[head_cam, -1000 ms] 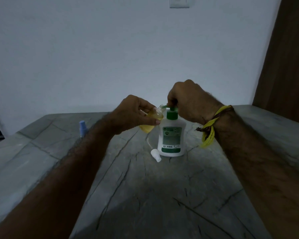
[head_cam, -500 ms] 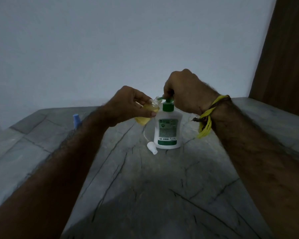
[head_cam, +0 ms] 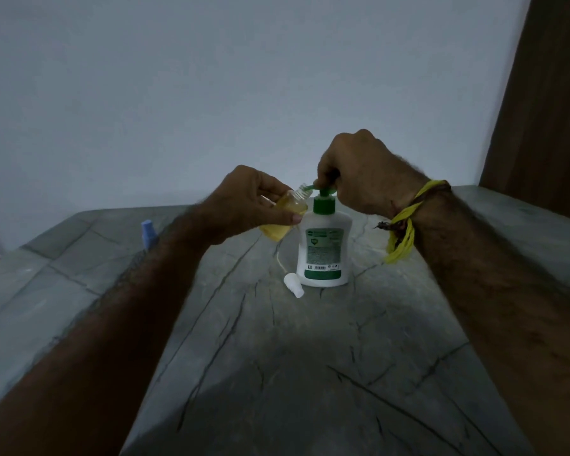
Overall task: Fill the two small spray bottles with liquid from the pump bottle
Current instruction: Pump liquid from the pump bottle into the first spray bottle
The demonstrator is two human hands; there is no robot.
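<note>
Bare hairy forearms, yellow thread band (head_cam: 405, 222) tied on right wrist

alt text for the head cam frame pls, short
The left hand tilts a small open bottle of yellow liquid to the green pump of a white pump bottle, gripped by the right hand. A white cap lies on the grey table.

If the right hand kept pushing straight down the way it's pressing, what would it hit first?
The right hand already presses the green pump head, so that gives first, sinking toward the pump bottle standing directly below on the table.
</note>
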